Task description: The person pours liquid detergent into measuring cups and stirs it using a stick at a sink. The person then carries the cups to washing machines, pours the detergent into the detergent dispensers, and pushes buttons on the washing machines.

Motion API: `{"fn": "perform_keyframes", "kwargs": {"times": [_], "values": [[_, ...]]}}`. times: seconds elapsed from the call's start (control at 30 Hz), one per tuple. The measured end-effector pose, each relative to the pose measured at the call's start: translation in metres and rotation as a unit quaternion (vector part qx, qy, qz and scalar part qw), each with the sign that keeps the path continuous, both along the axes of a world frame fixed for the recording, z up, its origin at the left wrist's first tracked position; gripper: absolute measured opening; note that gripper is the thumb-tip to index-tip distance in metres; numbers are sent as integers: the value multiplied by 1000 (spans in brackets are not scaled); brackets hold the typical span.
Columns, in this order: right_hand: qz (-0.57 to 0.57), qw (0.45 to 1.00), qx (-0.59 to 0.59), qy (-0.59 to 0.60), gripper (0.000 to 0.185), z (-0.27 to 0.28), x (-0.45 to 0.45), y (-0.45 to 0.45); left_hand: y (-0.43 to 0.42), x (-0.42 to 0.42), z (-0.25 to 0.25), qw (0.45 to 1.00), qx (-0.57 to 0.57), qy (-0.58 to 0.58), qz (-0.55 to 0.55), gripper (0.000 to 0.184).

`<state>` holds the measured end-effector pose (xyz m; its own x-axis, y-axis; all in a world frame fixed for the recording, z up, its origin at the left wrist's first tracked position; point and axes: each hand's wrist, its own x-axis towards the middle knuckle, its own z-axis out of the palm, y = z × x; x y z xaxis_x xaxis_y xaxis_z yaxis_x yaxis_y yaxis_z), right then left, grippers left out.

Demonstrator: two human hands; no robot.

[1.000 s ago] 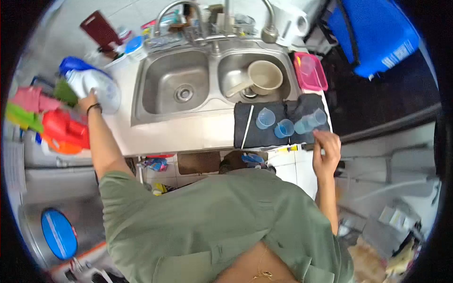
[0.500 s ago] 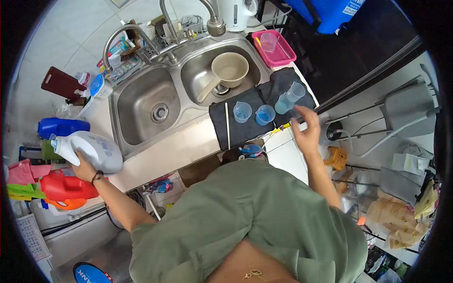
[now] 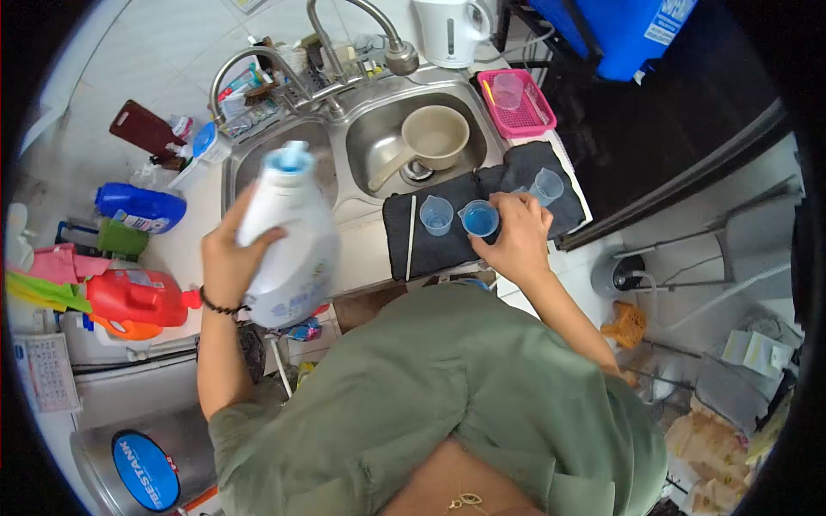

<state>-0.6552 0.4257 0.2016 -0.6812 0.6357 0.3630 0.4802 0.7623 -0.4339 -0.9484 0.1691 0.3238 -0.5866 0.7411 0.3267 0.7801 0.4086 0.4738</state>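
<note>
My left hand (image 3: 232,258) grips a white jug (image 3: 288,232), raised near the left sink basin (image 3: 249,163). To the right, a cup of blue liquid (image 3: 479,220) stands on dark cloth (image 3: 460,254); my right hand (image 3: 520,236) bends beside it, but whether it grips anything I cannot tell.
</note>
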Motion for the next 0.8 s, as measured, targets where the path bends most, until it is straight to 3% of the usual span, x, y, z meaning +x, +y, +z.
{"fn": "perform_keyframes", "kwargs": {"times": [0.07, 0.27, 0.67, 0.8], "values": [[33, 997, -4, 68, 50, 14, -2, 4, 26, 19, 10, 996, -48, 8, -79, 71], [114, 989, -3, 97, 55, 42, -12, 19, 74, 47, 14, 968, -158, 9, -197, 67], [173, 977, -36, 121, 54, 31, -14, 23, 125, 68, 52, 868, -421, 112, -237, 69], [170, 975, -47, 139, 53, 25, -14, 22, 137, 76, 61, 849, -448, 142, -241, 66]]}}
